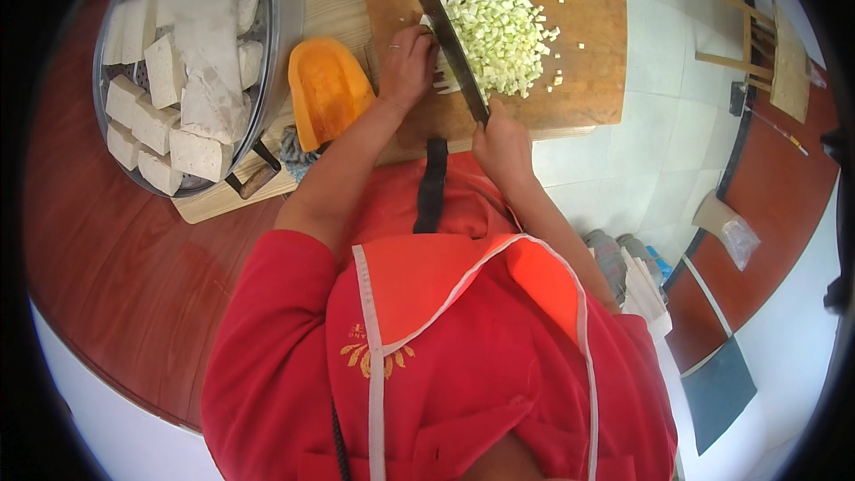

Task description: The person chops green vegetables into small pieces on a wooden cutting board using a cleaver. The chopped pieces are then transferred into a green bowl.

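Note:
A wooden cutting board (581, 73) lies in front of me, with a heap of diced pale green vegetable (501, 37) on it. My right hand (502, 140) is closed on the handle of a dark-bladed cleaver (453, 50), whose blade slants up and to the left along the heap's left side. At the blade's left face, my left hand (409, 63) holds down pale vegetable strips (446, 80) with bent fingers; they are partly hidden by the fingers and the blade. A few loose dice lie near the board's right part.
Left of the board lies a hollowed orange pumpkin half (330, 93), beside a bluish cloth (297, 150). A metal steamer tray (257, 117) holds several white tofu blocks (200, 150) and a whitish cloth (207, 20). A wooden stool (791, 60) stands at the far right.

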`<action>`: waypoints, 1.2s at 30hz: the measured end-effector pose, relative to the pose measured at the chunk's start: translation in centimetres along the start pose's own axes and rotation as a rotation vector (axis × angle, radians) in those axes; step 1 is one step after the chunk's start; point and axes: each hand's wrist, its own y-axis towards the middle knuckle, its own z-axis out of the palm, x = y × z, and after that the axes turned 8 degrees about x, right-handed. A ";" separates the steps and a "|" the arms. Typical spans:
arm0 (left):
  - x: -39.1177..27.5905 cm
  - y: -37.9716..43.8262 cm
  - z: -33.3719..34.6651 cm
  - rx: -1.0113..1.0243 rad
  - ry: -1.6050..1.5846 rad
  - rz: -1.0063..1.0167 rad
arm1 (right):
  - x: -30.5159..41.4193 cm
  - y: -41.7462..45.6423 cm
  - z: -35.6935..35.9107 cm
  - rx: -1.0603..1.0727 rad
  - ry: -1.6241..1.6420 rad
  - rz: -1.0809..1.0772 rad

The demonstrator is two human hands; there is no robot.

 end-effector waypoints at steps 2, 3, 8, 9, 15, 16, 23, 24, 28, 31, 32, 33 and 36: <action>0.0 -0.1 0.1 0.015 -0.006 -0.011 | -0.3 1.4 1.0 0.002 -0.013 0.005; 0.2 0.0 0.2 0.015 -0.009 -0.007 | -0.5 2.0 1.5 -0.012 -0.013 0.002; 0.3 0.2 -0.2 0.026 -0.047 0.012 | -2.0 2.9 3.0 -0.110 0.117 -0.035; 0.3 0.2 -0.6 0.023 -0.067 -0.002 | -2.2 2.9 3.1 -0.132 0.150 -0.053; -0.2 -0.4 -3.1 0.026 -0.114 -0.031 | -1.2 0.8 0.9 -0.154 0.207 -0.117; 0.1 -0.6 -3.1 0.048 -0.107 -0.006 | -0.8 0.2 0.3 -0.129 0.181 -0.114; 0.3 -0.6 -2.1 0.099 -0.097 0.015 | -0.6 -0.4 1.4 -0.019 0.038 -0.046; 0.4 -0.6 -1.9 0.108 -0.100 0.028 | -1.0 0.0 2.2 -0.014 0.041 -0.027; 0.8 -0.1 -2.6 0.152 -0.101 0.048 | -1.3 1.0 3.5 -0.017 0.074 0.014; 0.8 1.0 -2.7 0.023 -0.126 -0.115 | -1.8 0.8 4.2 -0.057 0.129 0.018; 0.7 1.5 -2.8 -0.053 -0.138 -0.195 | -1.9 0.8 4.3 -0.074 0.148 0.013; 1.1 2.1 -2.9 -0.025 -0.092 -0.192 | -1.9 0.9 4.4 -0.094 0.167 -0.005; 1.9 2.9 -2.9 0.051 0.082 -0.143 | -2.3 0.5 4.6 -0.144 0.202 -0.045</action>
